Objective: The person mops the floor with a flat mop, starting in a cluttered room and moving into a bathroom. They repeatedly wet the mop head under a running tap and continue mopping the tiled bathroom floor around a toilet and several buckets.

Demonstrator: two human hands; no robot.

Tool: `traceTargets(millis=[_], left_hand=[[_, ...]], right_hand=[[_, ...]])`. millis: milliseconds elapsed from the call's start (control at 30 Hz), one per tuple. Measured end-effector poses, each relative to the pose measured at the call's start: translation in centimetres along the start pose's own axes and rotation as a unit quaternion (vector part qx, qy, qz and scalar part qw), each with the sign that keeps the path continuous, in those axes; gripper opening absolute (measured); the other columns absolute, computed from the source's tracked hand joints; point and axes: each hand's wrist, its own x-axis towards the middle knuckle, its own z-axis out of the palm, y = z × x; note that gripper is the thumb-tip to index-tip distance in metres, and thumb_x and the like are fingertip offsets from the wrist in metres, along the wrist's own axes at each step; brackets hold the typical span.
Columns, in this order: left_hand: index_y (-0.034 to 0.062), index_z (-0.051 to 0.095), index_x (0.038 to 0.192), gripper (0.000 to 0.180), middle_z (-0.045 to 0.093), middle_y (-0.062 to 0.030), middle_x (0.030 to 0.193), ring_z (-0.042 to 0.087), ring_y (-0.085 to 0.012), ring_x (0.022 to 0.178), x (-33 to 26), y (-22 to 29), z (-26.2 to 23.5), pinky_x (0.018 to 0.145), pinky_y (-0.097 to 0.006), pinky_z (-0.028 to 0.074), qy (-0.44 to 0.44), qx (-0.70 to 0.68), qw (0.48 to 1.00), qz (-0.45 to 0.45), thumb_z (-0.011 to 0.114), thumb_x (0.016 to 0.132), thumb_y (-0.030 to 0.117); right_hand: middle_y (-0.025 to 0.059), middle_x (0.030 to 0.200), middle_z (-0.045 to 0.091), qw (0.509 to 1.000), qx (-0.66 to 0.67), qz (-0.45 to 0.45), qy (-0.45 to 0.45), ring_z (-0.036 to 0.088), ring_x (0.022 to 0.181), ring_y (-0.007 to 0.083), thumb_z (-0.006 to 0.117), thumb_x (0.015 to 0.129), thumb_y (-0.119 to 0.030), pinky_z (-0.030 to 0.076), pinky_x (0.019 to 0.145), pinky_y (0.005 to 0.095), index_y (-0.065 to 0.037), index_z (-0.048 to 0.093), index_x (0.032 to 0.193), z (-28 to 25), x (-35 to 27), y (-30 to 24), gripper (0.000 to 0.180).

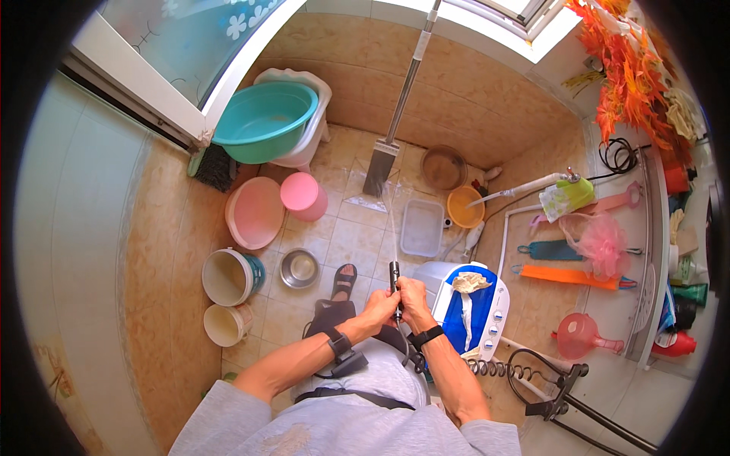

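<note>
Both of my hands are closed around a black spray nozzle (394, 274) in front of my waist, its tip pointing away from me. My left hand (380, 306) and my right hand (414, 299) meet on its lower end, where a hose hangs down. A thin water jet (393, 228) runs from the tip to a flat mop (379, 167). The mop's dark head rests on the wet tiles, and its metal handle slants up against the far wall. Fingers hide the lower part of the nozzle.
A blue-and-white twin-tub washing machine (487, 308) stands right. Nearby are a clear tub (422, 228) and an orange basin (465, 207). At left are a teal basin (266, 118), pink basin (256, 213), pink bucket (304, 196), steel bowl (299, 268) and white buckets (226, 277).
</note>
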Motion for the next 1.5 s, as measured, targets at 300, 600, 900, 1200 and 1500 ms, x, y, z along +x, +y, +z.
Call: traceTargets(millis=[300,600,900,1200,1500], left_hand=[[0.004,0.06,0.085,0.033,0.061,-0.0045,0.069,0.059,-0.0147,0.052,0.5,1.5,-0.9,0.042,-0.029,0.047,-0.006,-0.022,0.999,0.024,0.052,0.098,0.033],[0.0036,0.06,0.082,0.034,0.06,-0.0034,0.065,0.057,-0.0131,0.049,1.5,2.5,-1.0,0.039,-0.027,0.047,-0.006,-0.036,0.998,0.056,0.053,0.098,0.033],[0.0037,0.061,0.082,0.036,0.061,-0.004,0.065,0.059,-0.0124,0.049,1.7,2.3,-0.7,0.039,-0.025,0.045,0.0,-0.061,0.996,0.06,0.052,0.098,0.034],[0.0046,0.06,0.082,0.034,0.06,-0.0037,0.065,0.058,-0.0124,0.049,2.2,1.7,-0.3,0.039,-0.026,0.045,0.006,-0.036,0.999,0.03,0.052,0.098,0.033],[0.0059,0.059,0.084,0.03,0.059,-0.0032,0.065,0.058,-0.0128,0.051,2.6,1.3,-0.2,0.041,-0.027,0.046,-0.013,-0.03,0.999,0.01,0.051,0.099,0.031]], right_hand=[[0.0143,0.071,0.06,0.999,-0.002,-0.035,-0.001,0.061,0.057,0.0239,0.054,0.079,-0.011,0.051,0.053,0.0363,0.003,0.056,0.077,1.3,1.2,-0.9,0.014],[0.0133,0.071,0.06,0.998,-0.021,-0.063,-0.009,0.06,0.056,0.0223,0.053,0.081,-0.012,0.052,0.052,0.0355,0.001,0.054,0.08,1.6,3.0,-1.7,0.014],[0.0094,0.067,0.059,0.997,-0.041,-0.062,-0.012,0.056,0.056,0.018,0.055,0.081,-0.018,0.045,0.049,0.0329,0.002,0.058,0.074,1.8,2.6,-2.2,0.021],[0.0108,0.067,0.059,0.999,-0.016,-0.038,0.005,0.058,0.055,0.0206,0.055,0.081,-0.016,0.047,0.049,0.0348,0.002,0.056,0.073,1.0,3.1,-1.2,0.019],[0.0136,0.067,0.059,1.0,-0.011,-0.007,0.015,0.06,0.056,0.024,0.054,0.078,-0.011,0.05,0.05,0.0372,0.002,0.054,0.074,0.2,3.4,-0.8,0.013]])
